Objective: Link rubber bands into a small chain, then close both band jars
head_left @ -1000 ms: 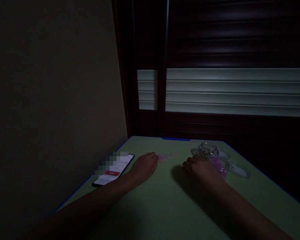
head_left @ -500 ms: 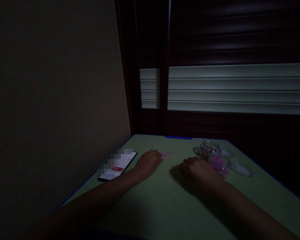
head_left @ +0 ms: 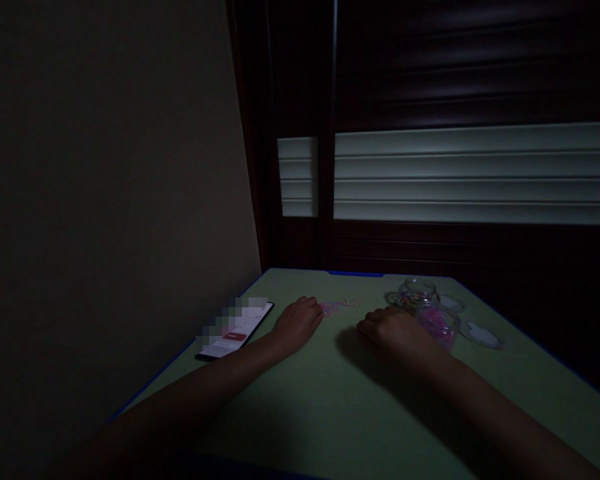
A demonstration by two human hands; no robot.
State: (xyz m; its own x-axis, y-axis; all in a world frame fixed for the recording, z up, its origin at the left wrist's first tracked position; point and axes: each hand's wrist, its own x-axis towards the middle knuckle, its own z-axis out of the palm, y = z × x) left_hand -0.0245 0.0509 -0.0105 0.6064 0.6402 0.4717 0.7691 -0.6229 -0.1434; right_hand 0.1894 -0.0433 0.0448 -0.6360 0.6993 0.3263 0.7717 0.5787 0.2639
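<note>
My left hand point(head_left: 299, 324) rests on the green table, fingers curled down at the left edge of a small loose pile of thin pink and pale coloured pieces point(head_left: 336, 307), perhaps little elastic bands. Whatever is under those fingers is hidden. To the right, my right hand point(head_left: 393, 333) is closed with its knuckles up, a shadow beneath it; I cannot see what its fingers hold. Just beyond its wrist a clear jar point(head_left: 437, 323) of pink pieces leans, partly covered by the hand. Behind that stands another clear jar point(head_left: 418, 292) with multicoloured pieces.
A phone point(head_left: 236, 331) with a lit screen lies at the table's left side. Two round clear lids point(head_left: 483, 335) lie right of the jars. The blue-edged table point(head_left: 300, 413) meets a wall point(head_left: 130, 167) at left and dark panelling point(head_left: 405, 243) behind. The light is dim.
The view has shifted very slightly. My right hand has risen a little, fingers still closed; my left hand stays by the pile.
</note>
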